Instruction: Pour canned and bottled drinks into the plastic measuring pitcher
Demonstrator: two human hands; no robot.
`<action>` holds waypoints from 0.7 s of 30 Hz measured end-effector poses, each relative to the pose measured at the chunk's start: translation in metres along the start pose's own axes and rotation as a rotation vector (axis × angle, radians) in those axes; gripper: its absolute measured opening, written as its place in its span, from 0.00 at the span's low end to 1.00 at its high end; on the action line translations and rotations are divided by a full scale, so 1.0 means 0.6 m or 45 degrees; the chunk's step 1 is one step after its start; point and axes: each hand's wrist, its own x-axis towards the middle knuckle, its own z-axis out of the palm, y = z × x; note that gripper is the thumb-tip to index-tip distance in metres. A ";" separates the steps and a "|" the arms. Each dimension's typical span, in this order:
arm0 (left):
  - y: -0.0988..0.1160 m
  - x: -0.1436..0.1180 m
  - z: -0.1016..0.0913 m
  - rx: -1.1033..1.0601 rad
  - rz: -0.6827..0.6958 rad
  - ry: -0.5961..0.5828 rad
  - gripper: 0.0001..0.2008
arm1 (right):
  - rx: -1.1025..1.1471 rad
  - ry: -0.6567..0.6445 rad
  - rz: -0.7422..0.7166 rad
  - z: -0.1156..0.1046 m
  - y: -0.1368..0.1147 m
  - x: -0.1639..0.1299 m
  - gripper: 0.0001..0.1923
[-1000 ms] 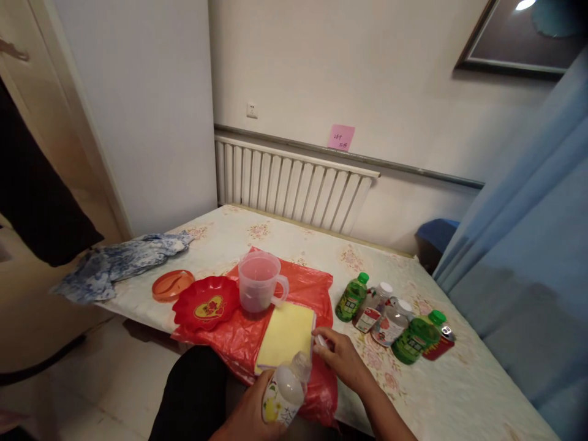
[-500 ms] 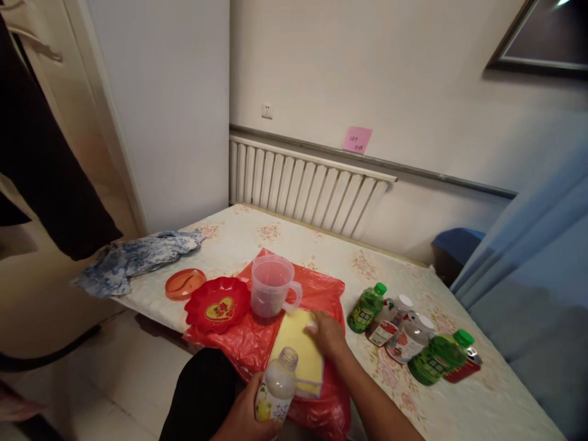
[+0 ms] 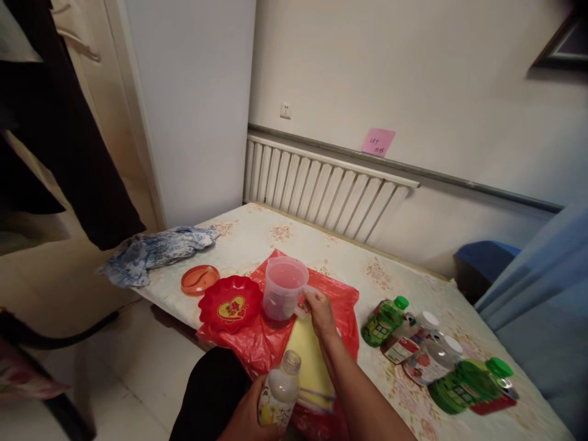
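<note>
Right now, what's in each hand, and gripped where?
Left hand holds the uncapped clear bottle around its lower body. Right hand has its fingers at the handle of the translucent measuring jug.

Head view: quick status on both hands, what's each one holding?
Left hand: closed around an uncapped clear bottle.
Right hand: at the handle of the plastic jug, fingers curled on it; full grip cannot be told.

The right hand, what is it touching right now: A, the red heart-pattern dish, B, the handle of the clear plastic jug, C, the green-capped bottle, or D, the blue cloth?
B: the right hand reaches over the yellow pad and closes on the handle side of the clear jug, while the left hand holds the open bottle near the lap.
</note>
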 end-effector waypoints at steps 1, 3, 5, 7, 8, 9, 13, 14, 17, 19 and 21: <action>0.001 -0.001 -0.002 0.009 0.002 0.001 0.34 | 0.026 0.041 0.003 0.007 -0.001 0.002 0.20; 0.003 -0.004 -0.007 0.010 0.001 0.003 0.33 | 0.063 0.119 0.006 0.019 -0.006 0.006 0.20; 0.002 -0.005 -0.011 -0.007 0.014 -0.001 0.33 | 0.083 0.181 0.002 0.027 -0.011 0.011 0.19; 0.000 -0.005 -0.013 -0.018 0.033 -0.013 0.33 | 0.091 0.227 -0.006 0.033 -0.016 0.017 0.19; -0.001 -0.005 -0.013 -0.023 0.040 -0.018 0.33 | 0.093 0.247 -0.010 0.035 -0.018 0.020 0.19; -0.002 -0.004 -0.013 -0.029 0.043 -0.024 0.33 | 0.092 0.268 -0.015 0.037 -0.021 0.023 0.19; 0.000 -0.005 -0.013 -0.032 0.030 -0.025 0.32 | 0.080 0.337 -0.047 0.035 -0.033 0.038 0.18; 0.002 -0.006 -0.013 -0.029 0.025 -0.026 0.31 | 0.077 0.350 -0.061 0.033 -0.038 0.042 0.18; 0.011 -0.009 -0.017 -0.027 0.003 0.002 0.31 | 0.061 0.363 -0.110 0.019 -0.060 0.050 0.18; 0.018 -0.010 -0.020 -0.017 -0.002 0.033 0.31 | 0.042 0.351 -0.145 0.003 -0.081 0.052 0.18; 0.025 -0.009 -0.022 -0.007 0.015 0.055 0.31 | 0.019 0.329 -0.177 -0.019 -0.105 0.047 0.18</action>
